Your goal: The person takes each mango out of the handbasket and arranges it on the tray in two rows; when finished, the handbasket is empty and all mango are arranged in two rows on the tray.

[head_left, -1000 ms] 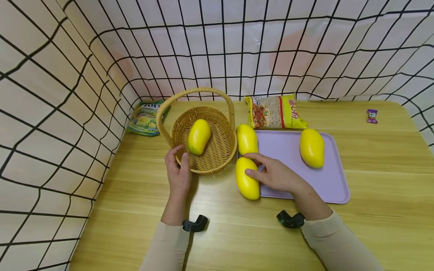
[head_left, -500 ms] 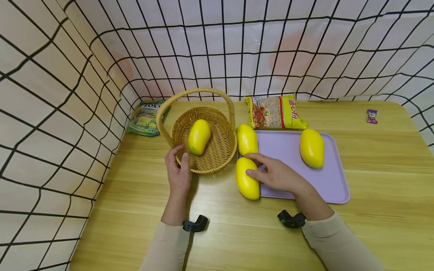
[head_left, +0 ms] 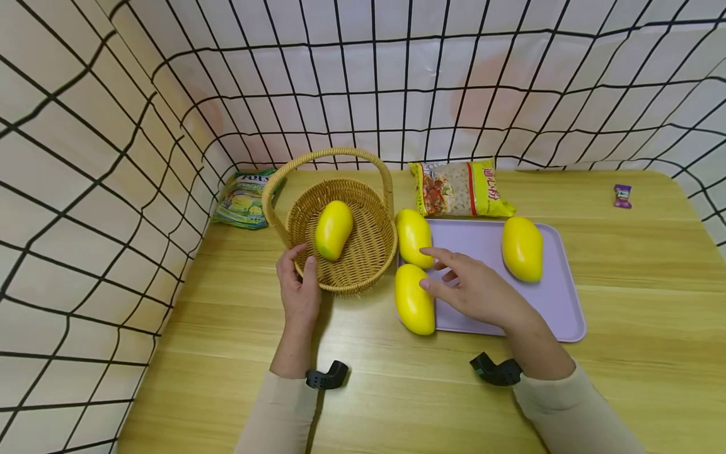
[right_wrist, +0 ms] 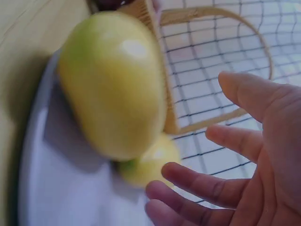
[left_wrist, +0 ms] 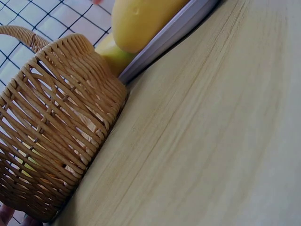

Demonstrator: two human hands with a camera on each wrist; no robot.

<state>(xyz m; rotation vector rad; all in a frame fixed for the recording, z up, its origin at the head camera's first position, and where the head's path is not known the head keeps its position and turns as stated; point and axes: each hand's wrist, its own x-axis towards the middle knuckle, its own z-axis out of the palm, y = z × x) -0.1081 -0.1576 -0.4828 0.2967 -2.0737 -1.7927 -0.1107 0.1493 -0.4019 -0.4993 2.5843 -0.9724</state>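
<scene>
A wicker basket point(head_left: 357, 265) with a tall arched handle holds one yellow mango point(head_left: 333, 230). At its near left side my left hand point(head_left: 299, 290) grips the basket, index finger and thumb at the rim; only fingertips show in the left wrist view. Two mangoes lie along the left edge of a lilac tray point(head_left: 476, 309): a near mango point(head_left: 415, 302) and a far mango point(head_left: 414, 234). My right hand point(head_left: 476, 287) hovers over the tray just right of them, fingers spread and holding nothing. In the right wrist view its palm point(right_wrist: 282, 146) faces the near mango point(right_wrist: 113, 84).
Another mango point(head_left: 522, 249) lies at the tray's right side. Behind the tray is a yellow food bag point(head_left: 462, 187). A green candy bag point(head_left: 244, 200) lies left of the basket, and a small purple wrapped sweet point(head_left: 622, 195) at the far right. Black netting point(head_left: 374, 94) encloses the table.
My right hand has let go of the near mango and moved slightly right and up, its fingers opening. The left hand, basket and mangoes stay in place.
</scene>
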